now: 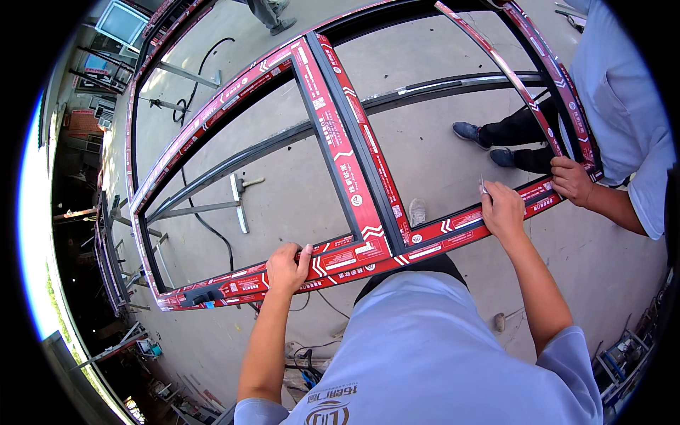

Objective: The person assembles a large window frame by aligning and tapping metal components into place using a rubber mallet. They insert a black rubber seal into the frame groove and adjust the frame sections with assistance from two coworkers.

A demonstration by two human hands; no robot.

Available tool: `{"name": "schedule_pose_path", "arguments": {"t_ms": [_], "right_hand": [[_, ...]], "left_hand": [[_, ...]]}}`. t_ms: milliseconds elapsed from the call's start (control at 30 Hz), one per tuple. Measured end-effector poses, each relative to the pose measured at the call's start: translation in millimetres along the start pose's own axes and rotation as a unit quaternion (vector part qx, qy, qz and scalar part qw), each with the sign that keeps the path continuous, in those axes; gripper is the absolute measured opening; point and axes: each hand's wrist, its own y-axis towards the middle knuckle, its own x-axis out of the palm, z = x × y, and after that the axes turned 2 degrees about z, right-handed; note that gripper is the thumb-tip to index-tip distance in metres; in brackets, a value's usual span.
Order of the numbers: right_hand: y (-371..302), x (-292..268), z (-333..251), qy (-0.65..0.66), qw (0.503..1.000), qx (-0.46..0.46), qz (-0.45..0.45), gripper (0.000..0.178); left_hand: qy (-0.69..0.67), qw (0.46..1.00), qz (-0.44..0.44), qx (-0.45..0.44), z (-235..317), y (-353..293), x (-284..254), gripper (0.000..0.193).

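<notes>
**Window frame held at its near rail, two people at work**

Nearest: the person's pale blue shirt (425,340) fills the lower middle of the view, both bare forearms rising from it.

Left hand (287,268): closed over the near rail of the window frame (354,195), fingers curled on the top face, thumb side toward the frame's near left corner. The grip holds the rail itself.

Right hand (503,210): resting on the same near rail, further toward the near right corner, fingers pinched on a small pale sliver (483,185) at the rail's upper edge; what the sliver is cannot be told.

Window frame: large, dark metal, wrapped in red protective film with white chevrons and print. It lies roughly level above the concrete floor (439,142), a central mullion running from the near rail to the far rail and splitting it into two openings.

Co-worker's hand (571,180): closed on the near right corner of the frame, just beside the right hand, not touching it. Light blue sleeve, dark trousers and dark shoes (485,142) show through the right opening.

Beyond: a dark steel bar (425,88) crosses below the frame; a black cable (205,219) trails over the floor under the left opening. More frames (106,248) stand stacked at the far left.
</notes>
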Motion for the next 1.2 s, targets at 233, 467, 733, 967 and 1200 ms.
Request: {"name": "schedule_pose_path", "arguments": {"t_ms": [233, 467, 733, 967, 1200], "right_hand": [[-9, 2, -2, 0.035, 0.997, 0.027, 0.058, 0.014], [-11, 0, -1, 0.036, 0.997, 0.039, 0.055, 0.021], [-5, -1, -9, 0.028, 0.998, 0.041, 0.027, 0.023], [-12, 17, 13, 0.023, 0.998, 0.042, 0.034, 0.028], [-12, 23, 33, -0.008, 0.998, 0.05, -0.022, 0.032]], "left_hand": [[-0.023, 0.999, 0.014, 0.036, -4, 1, 7, 0.04], [-0.024, 0.997, 0.057, 0.056, -7, -1, 23, 0.031], [-0.044, 0.995, 0.084, 0.033, -15, -5, 27, 0.034], [-0.017, 0.989, 0.138, 0.042, -103, -29, -6, 0.039], [-0.038, 0.995, 0.089, -0.022, -98, -36, -29, 0.051]]}}
